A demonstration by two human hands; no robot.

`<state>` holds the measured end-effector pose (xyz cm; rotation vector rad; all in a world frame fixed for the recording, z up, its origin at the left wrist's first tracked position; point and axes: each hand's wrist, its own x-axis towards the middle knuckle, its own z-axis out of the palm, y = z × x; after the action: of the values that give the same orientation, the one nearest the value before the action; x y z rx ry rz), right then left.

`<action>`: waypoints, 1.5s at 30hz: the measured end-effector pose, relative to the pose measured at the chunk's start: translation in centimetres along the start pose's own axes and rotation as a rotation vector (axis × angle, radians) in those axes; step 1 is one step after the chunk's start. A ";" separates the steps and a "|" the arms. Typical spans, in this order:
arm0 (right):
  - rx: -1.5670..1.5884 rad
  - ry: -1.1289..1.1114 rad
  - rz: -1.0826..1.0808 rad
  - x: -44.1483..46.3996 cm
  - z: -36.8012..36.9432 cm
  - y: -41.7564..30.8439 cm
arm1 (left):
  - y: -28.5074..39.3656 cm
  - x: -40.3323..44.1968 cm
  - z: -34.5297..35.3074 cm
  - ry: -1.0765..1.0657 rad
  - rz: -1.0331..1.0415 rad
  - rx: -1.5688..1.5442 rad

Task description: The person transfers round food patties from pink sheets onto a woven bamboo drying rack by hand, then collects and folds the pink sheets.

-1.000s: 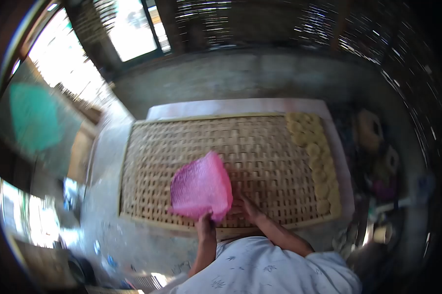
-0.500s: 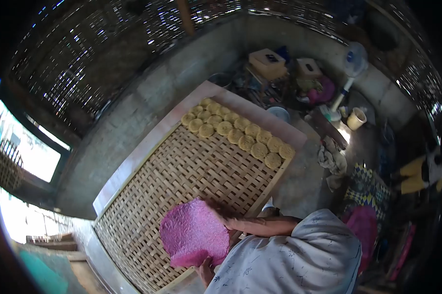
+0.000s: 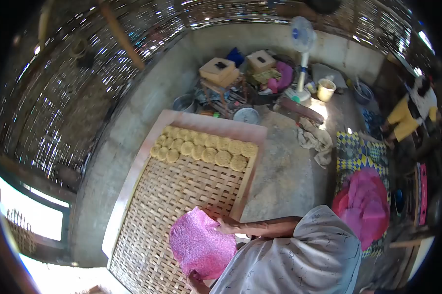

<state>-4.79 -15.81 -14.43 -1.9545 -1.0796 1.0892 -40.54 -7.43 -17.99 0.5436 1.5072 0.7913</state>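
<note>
A pink sheet, round-edged and rough like netting, is held over the near part of a woven bamboo rack. At its upper right edge, my right hand is closed on it, some of the fingers out of sight. Lower down, my left hand grips the bottom edge, partly hidden by the sheet and cut close to my sleeve. Several round yellow noodle cakes lie in rows along the far end of the rack, apart from both hands.
To the right, a pink cloth heap lies on a patterned mat. Further back are a standing fan, a cream bucket, cardboard boxes and a metal basin. Another person is at the far right.
My view has swung right, bringing more of the floor and mat into sight. The sheet's folded lower edge now hangs more open. Both hands remain on it.
</note>
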 end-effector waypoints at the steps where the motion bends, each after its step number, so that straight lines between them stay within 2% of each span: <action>1: -0.011 0.042 -0.005 -1.1 -0.5 0.8 | -0.8 0.9 0.1 -0.146 0.343 0.176; 2: -0.024 0.130 -0.001 -2.5 -0.7 1.8 | -1.8 2.0 0.4 -0.302 0.689 0.341; 5: 0.122 0.308 -0.013 -6.1 -0.4 5.2 | -2.0 1.1 2.7 -0.573 0.811 0.416; 7: 0.098 0.329 0.074 -8.8 -0.2 6.5 | -3.0 1.0 5.6 -0.480 0.516 0.243; 10: 0.145 0.406 0.067 -11.9 -0.2 7.7 | -3.0 -1.3 10.9 -0.497 0.431 0.253; 13: 0.231 0.528 0.184 -14.5 -1.5 7.6 | -2.8 -3.7 15.7 -0.637 0.463 0.314; 17: 0.404 0.746 0.223 -17.8 -4.6 8.5 | -3.0 -8.2 23.0 -0.885 0.525 0.388; 21: 0.776 1.125 0.027 -20.7 -6.2 10.6 | -4.4 -11.2 30.5 -1.070 0.668 0.523; 24: 0.985 1.317 0.129 -24.0 -8.0 8.8 | -1.8 -21.4 34.5 -1.314 0.743 0.602; 27: 1.026 1.524 0.171 -24.3 -8.4 8.5 | -2.2 -25.2 37.0 -1.335 0.722 0.870; 30: 0.890 1.628 0.190 -23.6 -7.4 8.3 | -4.2 -25.8 38.5 -1.546 1.025 1.041; 34: 0.726 1.756 0.325 -23.4 -6.4 6.8 | -5.9 -29.9 37.9 -1.905 0.879 0.884; 37: 0.646 1.747 0.707 -26.2 -6.8 3.5 | -5.7 -31.7 37.2 -2.033 0.855 0.965; 38: 0.577 1.792 0.697 -26.7 -6.6 3.6 | -6.0 -31.7 37.2 -2.046 0.788 0.973; 40: 0.434 1.866 0.668 -27.7 -6.0 3.9 | -6.7 -31.4 37.5 -2.049 0.830 0.968; 43: 0.209 1.686 0.687 -28.8 -5.1 5.4 | -7.5 -31.7 38.5 -2.009 0.906 1.003; 45: 0.327 1.666 0.662 -28.2 -4.9 6.9 | -7.8 -32.3 38.8 -1.990 0.936 1.013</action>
<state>-7.04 -44.48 -7.98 -2.0205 0.6184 -0.3232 2.00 -30.44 -1.57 2.0049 -0.4842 -0.2202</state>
